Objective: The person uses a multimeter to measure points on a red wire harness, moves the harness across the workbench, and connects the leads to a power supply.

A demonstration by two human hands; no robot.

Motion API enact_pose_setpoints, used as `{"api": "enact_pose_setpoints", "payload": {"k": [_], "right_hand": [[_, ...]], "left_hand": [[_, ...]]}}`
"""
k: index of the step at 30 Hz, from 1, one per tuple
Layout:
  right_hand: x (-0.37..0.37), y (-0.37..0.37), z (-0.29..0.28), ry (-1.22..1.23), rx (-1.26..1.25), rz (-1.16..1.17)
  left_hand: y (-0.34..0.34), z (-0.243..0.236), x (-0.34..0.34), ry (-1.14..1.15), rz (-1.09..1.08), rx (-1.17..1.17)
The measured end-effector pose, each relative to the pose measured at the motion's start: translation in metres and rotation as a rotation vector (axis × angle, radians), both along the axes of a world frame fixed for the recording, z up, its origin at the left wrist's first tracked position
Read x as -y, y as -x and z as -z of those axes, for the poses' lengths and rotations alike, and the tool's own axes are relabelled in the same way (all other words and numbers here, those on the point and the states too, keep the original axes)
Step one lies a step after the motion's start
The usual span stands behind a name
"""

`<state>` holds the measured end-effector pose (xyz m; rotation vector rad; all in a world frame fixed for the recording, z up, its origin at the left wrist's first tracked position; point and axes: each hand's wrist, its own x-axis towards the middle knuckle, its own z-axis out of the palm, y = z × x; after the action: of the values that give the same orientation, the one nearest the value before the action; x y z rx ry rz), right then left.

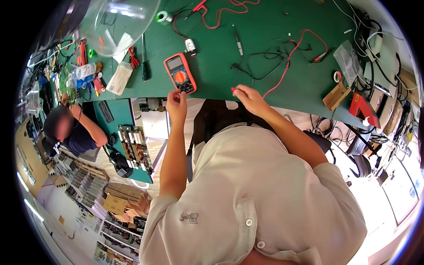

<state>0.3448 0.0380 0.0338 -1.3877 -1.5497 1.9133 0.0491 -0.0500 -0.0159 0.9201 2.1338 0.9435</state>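
An orange-and-black digital multimeter [179,77] lies face up near the front edge of the green bench, its dial in the middle. My left hand [176,106] is at its lower end, fingers pinched together at the socket edge; what they hold, if anything, is hidden. To the right, my right hand [251,100] is closed on the red plug [233,89] of a test lead, its tip poking out past the fingers. A red lead [288,65] runs from beside this hand up the bench to a red probe [317,58].
Black cables [265,66] and a pen-like tool [239,44] lie beyond my hands. Left are a screwdriver [144,66], a solder spool [163,17] and a clear plastic dome [117,26]. A tape dispenser [363,110] sits right. Another person [75,128] works at far left.
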Motion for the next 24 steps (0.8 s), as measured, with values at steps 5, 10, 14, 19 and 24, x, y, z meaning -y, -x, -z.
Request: {"api": "enact_pose_setpoints", "payload": {"k": [5,10,14,19,24], "right_hand": [[0.005,0.082,0.025,-0.003,0.004,-0.058],[0.000,0.129,0.060,0.026,0.043,-0.036],[0.002,0.140,0.077,-0.294,0.147,-0.145],[0.002,0.148,0.072,-0.297,0.167,-0.212],[-0.002,0.153,0.071,-0.241,0.189,-0.200]], "left_hand": [[0.040,0.014,0.020,-0.006,0.148,-0.107],[0.053,0.016,-0.006,-0.092,0.448,-0.190],[0.052,0.018,-0.008,-0.125,0.491,-0.183],[0.049,0.022,-0.004,-0.125,0.494,-0.224],[0.051,0.021,-0.007,-0.180,0.528,-0.297]]}}
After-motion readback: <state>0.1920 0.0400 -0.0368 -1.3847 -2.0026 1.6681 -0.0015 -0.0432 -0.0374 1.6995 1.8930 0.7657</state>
